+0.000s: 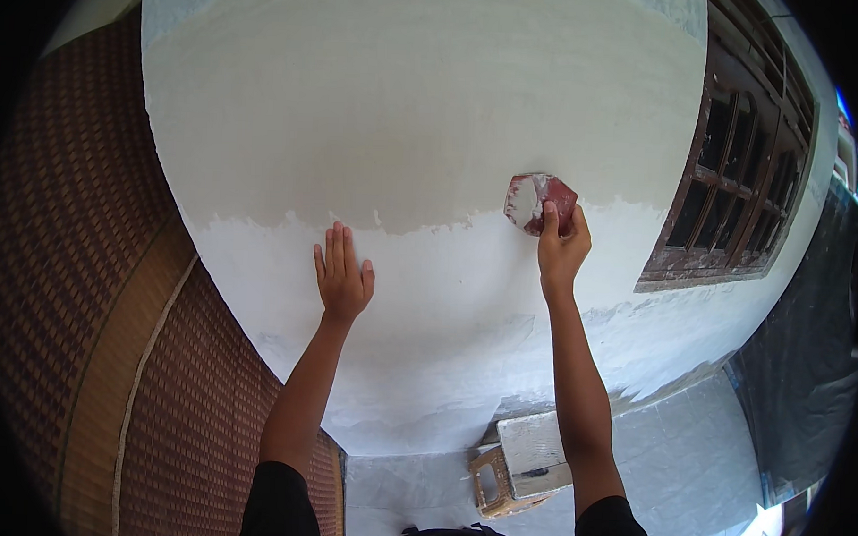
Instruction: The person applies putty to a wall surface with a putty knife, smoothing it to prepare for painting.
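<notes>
In front of me stands a wall (397, 106). Its upper part is beige-grey and looks damp, its lower part white, with a ragged border between them. My left hand (343, 276) lies flat against the white part, fingers stretched upward, fingertips close to the border. My right hand (562, 258) pinches a red, flat, many-sided putty spreader (562, 193) between thumb and fingers. White putty smears the left side of the spreader's face. It is up at the wall, right of the left hand, over the border; whether its edge touches, I cannot tell.
A brown wooden window (730, 179) with small panes is set into the wall at right. Brown woven matting (72, 218) runs along the left. Below, a brown stool (493, 485) and a whitish box-like piece (533, 442) stand on a grey floor covering (692, 457). Dark sheeting (804, 347) hangs at far right.
</notes>
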`<state>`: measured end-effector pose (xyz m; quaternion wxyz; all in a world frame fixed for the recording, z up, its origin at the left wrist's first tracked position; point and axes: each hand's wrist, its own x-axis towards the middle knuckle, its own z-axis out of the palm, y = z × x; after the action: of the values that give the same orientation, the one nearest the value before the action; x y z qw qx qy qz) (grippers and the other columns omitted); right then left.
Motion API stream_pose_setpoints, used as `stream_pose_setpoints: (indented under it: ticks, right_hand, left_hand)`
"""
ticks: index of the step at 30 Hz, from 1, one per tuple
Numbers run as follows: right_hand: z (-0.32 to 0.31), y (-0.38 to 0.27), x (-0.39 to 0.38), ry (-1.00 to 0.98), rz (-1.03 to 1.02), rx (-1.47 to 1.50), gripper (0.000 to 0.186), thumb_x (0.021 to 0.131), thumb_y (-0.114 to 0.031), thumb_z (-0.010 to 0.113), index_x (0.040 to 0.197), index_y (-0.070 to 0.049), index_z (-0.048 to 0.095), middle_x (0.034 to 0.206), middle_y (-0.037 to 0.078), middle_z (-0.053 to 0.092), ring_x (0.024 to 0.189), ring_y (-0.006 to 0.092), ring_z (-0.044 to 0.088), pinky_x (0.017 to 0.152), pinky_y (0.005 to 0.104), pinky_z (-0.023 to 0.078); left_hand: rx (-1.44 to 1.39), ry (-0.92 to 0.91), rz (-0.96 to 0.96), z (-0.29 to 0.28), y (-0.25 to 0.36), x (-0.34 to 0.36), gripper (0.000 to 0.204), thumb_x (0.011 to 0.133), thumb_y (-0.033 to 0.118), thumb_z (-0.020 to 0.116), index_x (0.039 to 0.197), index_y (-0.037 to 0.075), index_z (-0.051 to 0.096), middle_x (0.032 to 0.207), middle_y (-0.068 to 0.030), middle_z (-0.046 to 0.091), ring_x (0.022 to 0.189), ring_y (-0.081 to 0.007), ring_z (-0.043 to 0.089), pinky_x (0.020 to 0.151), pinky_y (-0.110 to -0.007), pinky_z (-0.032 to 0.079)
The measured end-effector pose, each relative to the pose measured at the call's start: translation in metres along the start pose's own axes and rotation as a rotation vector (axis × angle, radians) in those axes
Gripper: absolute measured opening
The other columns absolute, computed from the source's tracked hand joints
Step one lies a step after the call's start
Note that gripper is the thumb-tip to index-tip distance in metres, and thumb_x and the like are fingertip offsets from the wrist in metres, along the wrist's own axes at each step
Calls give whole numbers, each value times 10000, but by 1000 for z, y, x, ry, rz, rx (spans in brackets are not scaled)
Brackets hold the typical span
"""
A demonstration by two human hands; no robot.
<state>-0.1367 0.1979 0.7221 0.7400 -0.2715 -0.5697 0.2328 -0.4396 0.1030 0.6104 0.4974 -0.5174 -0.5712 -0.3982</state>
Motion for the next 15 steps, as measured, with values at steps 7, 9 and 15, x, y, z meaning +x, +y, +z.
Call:
stream_pose_setpoints:
  ticks: [7,9,15]
  right_hand:
    - [12,-10,-35,-215,7,265,204,971,-184,619,1024,13,622,870,22,638,795,68,546,741,241,464]
    - [39,-9,-54,-314,-46,109,186,935,-164,660,969,18,637,742,66,625,674,91,528,663,248,467]
    - [71,-26,-53,-268,-157,15,147,914,-99,643,999,21,637,763,137,661,649,185,611,619,289,487]
  left_hand:
    - [16,-50,9,1,0,-1,612,934,218,426,1445,-100,317,1516,-256,318,1427,-379,286,1158,-541,169]
    - [12,-46,15,0,-1,-2,612,934,218,426,1445,-100,317,1515,-255,319,1426,-379,287,1158,-541,168]
    - [25,-13,-4,0,0,-1,598,932,232,438,1443,-69,360,1511,-203,369,1426,-318,321,1168,-498,181]
